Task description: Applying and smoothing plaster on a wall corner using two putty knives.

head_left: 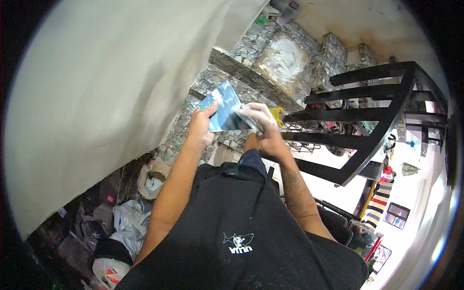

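Observation:
My left hand [202,124] grips a flat, rectangular blue-tinted plate [223,116] smeared with white paste, thumb over its left edge. My right hand [266,131], its fingers whitened, is closed around a greyish tool [252,125], perhaps a putty knife, held against the plate's right side. The tool is partly hidden by my fingers and blurred, so its exact shape is unclear. Both hands are raised in front of my body above stone-mosaic steps [215,75].
A plain wall [96,87] rises at left, with bags [130,222] piled below. A dark slatted railing [362,140] runs at right, household items beyond it. A white-smeared square patch [282,58] lies on the mosaic landing ahead. A yellow item [276,116] is behind my right hand.

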Tool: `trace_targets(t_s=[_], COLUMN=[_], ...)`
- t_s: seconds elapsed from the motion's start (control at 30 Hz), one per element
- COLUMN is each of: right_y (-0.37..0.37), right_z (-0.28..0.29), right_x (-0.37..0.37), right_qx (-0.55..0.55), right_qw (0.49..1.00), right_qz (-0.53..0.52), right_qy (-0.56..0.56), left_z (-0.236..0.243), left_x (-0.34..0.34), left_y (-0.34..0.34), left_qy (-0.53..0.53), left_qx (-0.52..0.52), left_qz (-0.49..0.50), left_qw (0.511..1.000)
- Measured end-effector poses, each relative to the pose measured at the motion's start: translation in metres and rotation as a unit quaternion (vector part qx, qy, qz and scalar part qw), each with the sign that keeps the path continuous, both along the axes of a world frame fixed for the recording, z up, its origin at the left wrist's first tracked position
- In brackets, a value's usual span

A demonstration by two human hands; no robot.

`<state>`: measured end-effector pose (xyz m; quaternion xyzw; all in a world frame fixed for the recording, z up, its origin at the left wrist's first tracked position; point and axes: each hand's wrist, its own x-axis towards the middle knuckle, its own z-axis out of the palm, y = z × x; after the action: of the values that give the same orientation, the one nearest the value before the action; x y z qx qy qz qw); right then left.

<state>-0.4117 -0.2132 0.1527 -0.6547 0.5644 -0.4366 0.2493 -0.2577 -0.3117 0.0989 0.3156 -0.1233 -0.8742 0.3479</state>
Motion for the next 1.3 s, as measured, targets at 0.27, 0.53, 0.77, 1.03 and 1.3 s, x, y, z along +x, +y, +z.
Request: trace_targets(t_s=[0.27, 0.53, 0.77, 1.03, 1.3], right_y=[0.051, 0.073, 0.055, 0.046, 0.108], right_z=[0.0, 0.002, -0.007, -0.04, -0.12], right_x=[-0.024, -0.027, 0.017, 0.016, -0.093], right_qx=[0.01, -0.044, 0.046, 0.118, 0.297], right_qw=[0.949, 0.836, 0.925, 0.982, 0.913], right_qz=[-0.282, -0.304, -0.221, -0.096, -0.263], right_qy=[-0.141, -0.455, -0.306, 0.108, 0.089], left_z=[-0.004, -0.024, -0.017, -0.012, -0.054], left_x=[0.029, 0.098, 0.068, 0.011, 0.034], left_y=[-0.031, -0.019, 0.011, 0.024, -0.014], left_qy=[0.011, -0.103, -0.12, -0.087, -0.139], left_qx=[-0.057, -0.115, -0.074, -0.039, -0.098], left_qz=[0.025, 0.027, 0.01, -0.036, -0.019], left_qw=[0.998, 0.988, 0.99, 0.995, 0.985])
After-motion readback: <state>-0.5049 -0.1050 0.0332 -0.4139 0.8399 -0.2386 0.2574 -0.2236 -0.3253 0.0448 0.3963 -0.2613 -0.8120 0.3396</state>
